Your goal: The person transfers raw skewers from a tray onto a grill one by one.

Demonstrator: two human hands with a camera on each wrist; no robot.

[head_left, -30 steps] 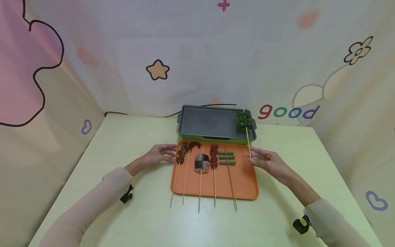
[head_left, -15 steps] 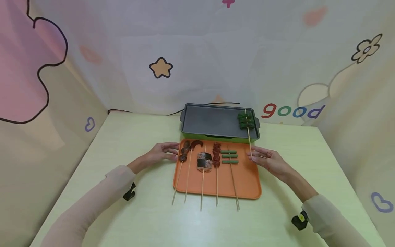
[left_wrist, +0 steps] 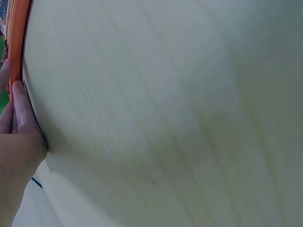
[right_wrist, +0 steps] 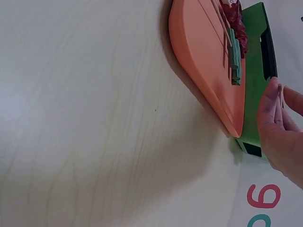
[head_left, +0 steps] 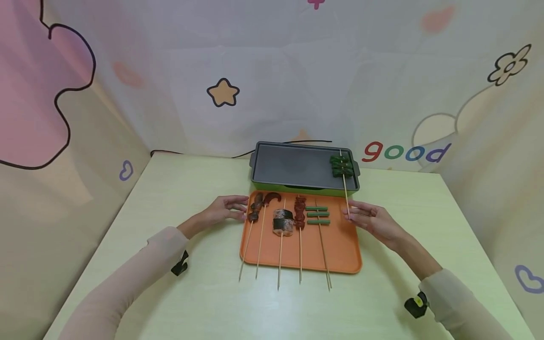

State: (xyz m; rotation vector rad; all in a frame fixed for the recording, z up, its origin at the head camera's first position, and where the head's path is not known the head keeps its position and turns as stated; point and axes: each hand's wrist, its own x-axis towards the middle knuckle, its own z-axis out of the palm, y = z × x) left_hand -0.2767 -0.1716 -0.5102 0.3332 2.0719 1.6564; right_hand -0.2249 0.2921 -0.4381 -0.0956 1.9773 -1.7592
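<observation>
In the head view, my right hand (head_left: 374, 220) pinches the lower end of a skewer of green leafy pieces (head_left: 342, 166), whose food part is over the right end of the grey griddle plate (head_left: 293, 163). The right wrist view shows that stick's end between thumb and fingers. My left hand (head_left: 217, 211) is at the left edge of the orange tray (head_left: 340, 257), with fairly straight fingers touching its rim. On the tray lie a dark brown chunk skewer (head_left: 256, 205), a curled reddish-brown one (head_left: 272, 197), a black-banded one (head_left: 283, 223), a red meat one (head_left: 300, 212) and a green stick one (head_left: 318, 215).
The griddle has a green body (right_wrist: 255, 94) and stands directly behind the tray. Skewer sticks jut past the tray's front edge. A pale table (head_left: 204, 293) surrounds the tray, with a patterned curtain (head_left: 272, 71) behind and at both sides.
The leafy skewer has settled slightly lower over the griddle's right end, with my right hand still pinching its stick. My left hand stays at the tray edge. The head view has shifted slightly.
</observation>
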